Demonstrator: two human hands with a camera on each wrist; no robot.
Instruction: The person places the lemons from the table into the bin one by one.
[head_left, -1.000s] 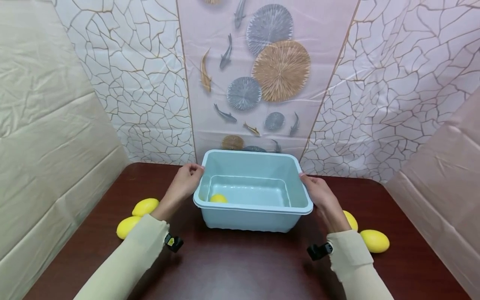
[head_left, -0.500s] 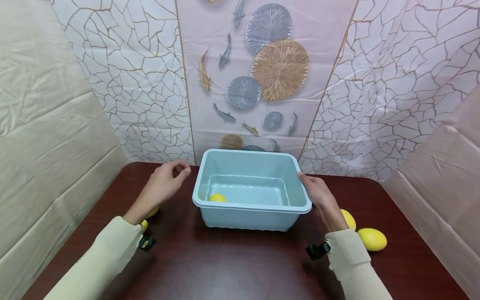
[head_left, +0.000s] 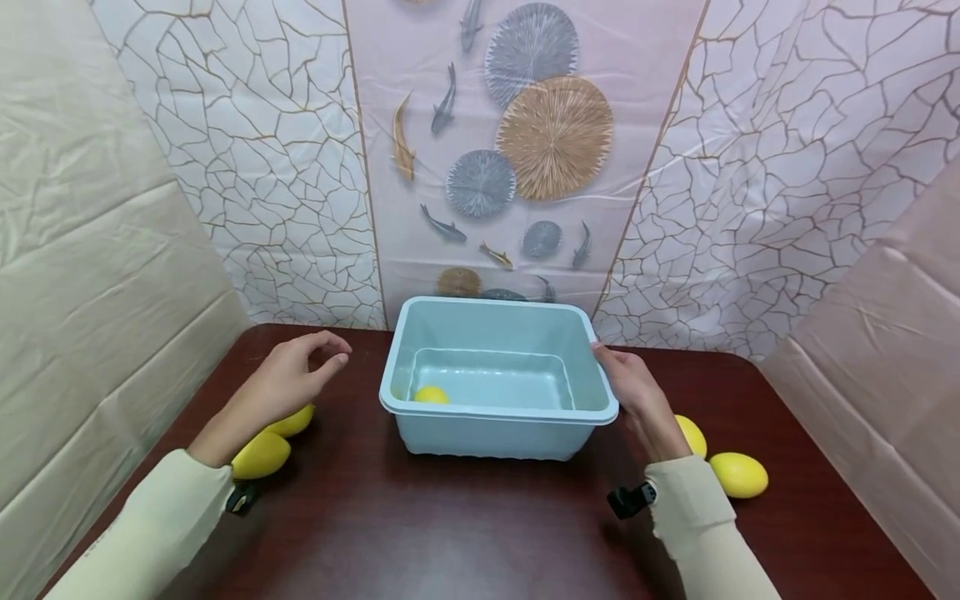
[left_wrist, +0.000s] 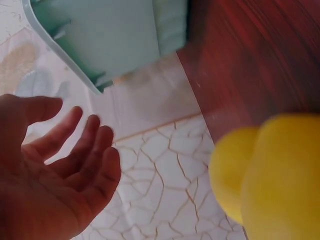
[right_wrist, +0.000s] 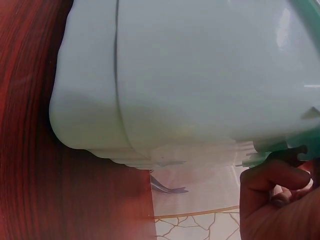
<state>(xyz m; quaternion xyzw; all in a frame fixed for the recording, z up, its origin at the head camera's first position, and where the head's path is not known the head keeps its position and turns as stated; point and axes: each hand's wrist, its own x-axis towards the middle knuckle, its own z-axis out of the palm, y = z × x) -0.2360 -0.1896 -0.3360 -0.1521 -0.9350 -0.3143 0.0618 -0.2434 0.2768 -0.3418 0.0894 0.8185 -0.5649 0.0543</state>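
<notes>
A light blue plastic basin (head_left: 495,433) stands on the table, with a yellow lemon (head_left: 432,395) in its near left corner. My right hand (head_left: 634,385) grips the basin's right rim; in the right wrist view its fingers curl under that rim. Off to the left of the basin, my left hand (head_left: 288,375) hovers with loosely bent fingers and holds nothing. The left wrist view shows that palm (left_wrist: 60,185) apart from the basin wall (left_wrist: 120,35). Two lemons (head_left: 261,456) lie beneath the left wrist, partly covered by it.
Two more lemons (head_left: 738,475) lie right of the right forearm, one partly behind the wrist. The dark red-brown table (head_left: 450,533) ends at a patterned cloth backdrop (head_left: 300,208), with cloth walls on both sides.
My left hand has let go of the basin's left rim and moved left, over the lemons there. My right hand stays on the right rim, and the basin stands in place.
</notes>
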